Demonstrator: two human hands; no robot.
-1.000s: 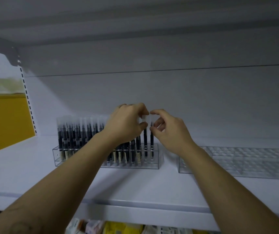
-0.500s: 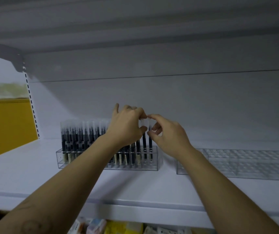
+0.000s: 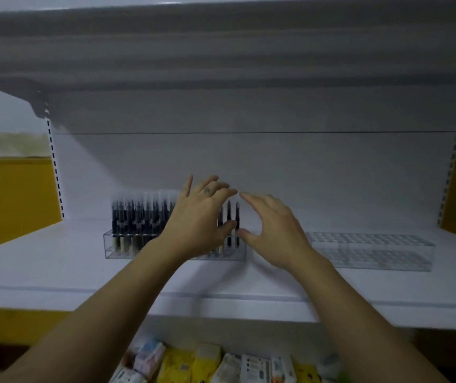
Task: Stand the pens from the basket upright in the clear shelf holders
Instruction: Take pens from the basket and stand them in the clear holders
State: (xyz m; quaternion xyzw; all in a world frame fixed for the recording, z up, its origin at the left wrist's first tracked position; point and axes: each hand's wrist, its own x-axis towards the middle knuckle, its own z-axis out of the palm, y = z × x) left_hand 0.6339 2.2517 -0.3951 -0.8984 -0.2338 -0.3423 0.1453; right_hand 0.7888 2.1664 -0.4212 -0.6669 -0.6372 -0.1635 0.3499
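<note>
Dark pens (image 3: 141, 219) are stood upright in the left clear holder (image 3: 110, 248). The left hand (image 3: 199, 222) and right hand (image 3: 274, 230) are held before it, fingers spread apart.

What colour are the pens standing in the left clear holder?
The pens have dark, near-black barrels with pale translucent caps; head view shows it.

Left hand (image 3: 202, 219), right hand (image 3: 274, 230) off pens (image 3: 138, 217) (spread)

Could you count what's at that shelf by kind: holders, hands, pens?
Stocked clear holder: 1
Unstocked clear holder: 1
Hands: 2 (left hand, right hand)
Pens: too blurred to count
Total, without pens: 4
</note>
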